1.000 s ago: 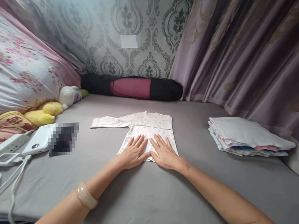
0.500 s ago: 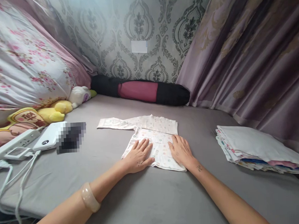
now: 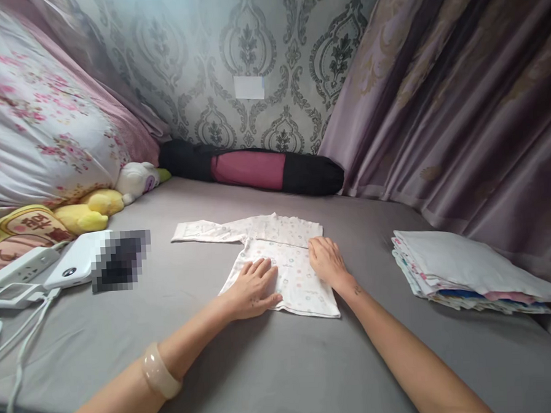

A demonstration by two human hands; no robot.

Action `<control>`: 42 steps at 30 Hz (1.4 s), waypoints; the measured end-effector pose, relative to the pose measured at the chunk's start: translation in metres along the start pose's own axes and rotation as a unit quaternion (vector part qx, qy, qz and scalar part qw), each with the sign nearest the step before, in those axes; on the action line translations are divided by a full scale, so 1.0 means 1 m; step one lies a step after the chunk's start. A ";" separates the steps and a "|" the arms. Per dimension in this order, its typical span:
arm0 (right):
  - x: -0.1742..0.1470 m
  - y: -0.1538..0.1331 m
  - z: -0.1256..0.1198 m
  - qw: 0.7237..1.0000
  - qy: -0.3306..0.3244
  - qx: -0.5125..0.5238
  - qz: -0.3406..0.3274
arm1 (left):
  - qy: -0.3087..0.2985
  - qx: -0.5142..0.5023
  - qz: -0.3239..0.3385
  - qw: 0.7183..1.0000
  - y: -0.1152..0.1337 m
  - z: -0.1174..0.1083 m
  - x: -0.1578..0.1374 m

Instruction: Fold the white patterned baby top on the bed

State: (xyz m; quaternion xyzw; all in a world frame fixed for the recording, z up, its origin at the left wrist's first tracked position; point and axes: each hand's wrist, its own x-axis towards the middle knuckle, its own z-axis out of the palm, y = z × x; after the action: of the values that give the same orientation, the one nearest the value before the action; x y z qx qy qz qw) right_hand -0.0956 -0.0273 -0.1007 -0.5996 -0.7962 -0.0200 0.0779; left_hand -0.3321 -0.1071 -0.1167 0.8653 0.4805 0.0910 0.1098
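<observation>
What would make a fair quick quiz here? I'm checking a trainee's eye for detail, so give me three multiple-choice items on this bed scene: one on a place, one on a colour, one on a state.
1. Where does the stack of folded clothes lie?
A. right of the small garment
B. left, against the plush toys
C. under the bolster

2. What colour is the middle of the bolster by the wall?
A. green
B. dark pink
C. white

3. How do the hands meet the small garment?
A. both lift it off the sheet
B. both rest flat on it
C. neither touches it

Answers:
1. A: the stack of folded clothes sits to the right of the small garment.
2. B: the bolster has black ends and a dark pink middle.
3. B: the left hand and right hand press palm-down on it, fingers spread.
</observation>
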 end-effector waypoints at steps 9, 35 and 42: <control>0.044 -0.056 0.017 0.989 -0.096 0.078 -0.077 | 0.091 -0.097 -0.071 0.989 -0.014 -0.020 0.024; 0.084 -0.116 0.028 0.985 -0.037 0.084 -0.148 | 0.244 0.021 -0.567 0.786 -0.178 -0.056 -0.012; 0.107 -0.125 0.033 0.990 -0.051 0.071 -0.112 | 0.196 -0.029 -0.584 0.787 -0.198 -0.057 -0.009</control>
State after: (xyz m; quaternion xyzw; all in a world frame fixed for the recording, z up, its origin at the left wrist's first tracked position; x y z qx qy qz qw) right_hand -0.2468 0.0435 -0.1097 -0.4996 -0.8609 0.0582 0.0767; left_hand -0.5130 -0.0072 -0.1175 0.3789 0.9027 0.1912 0.0701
